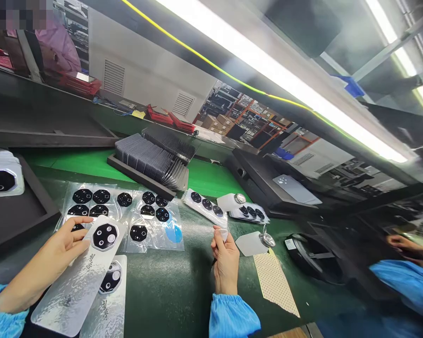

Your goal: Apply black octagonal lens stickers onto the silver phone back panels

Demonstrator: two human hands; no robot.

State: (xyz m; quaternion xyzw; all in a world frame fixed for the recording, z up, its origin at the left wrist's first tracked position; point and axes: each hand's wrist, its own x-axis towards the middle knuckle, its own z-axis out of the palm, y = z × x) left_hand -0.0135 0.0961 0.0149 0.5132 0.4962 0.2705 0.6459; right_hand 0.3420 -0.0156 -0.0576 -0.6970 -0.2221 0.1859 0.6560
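My left hand [52, 256] holds the upper edge of a silvery phone back cover [79, 277] with a black round-cornered camera plate, fingers curled on it. A second such cover [109, 300] lies beneath it. My right hand [225, 258] is closed, pinching a small white piece [223, 233] between thumb and fingers. Clear film sheets carrying several black camera lens pieces [127, 211] lie on the green mat just beyond both hands.
A black tray of stacked grey plates [151, 162] stands behind. A strip of lens pieces [206, 206], white bottles [232, 201], a perforated sheet [273, 281] and a black fixture [275, 183] lie right. A co-worker's hand and blue sleeve [405, 263] are far right.
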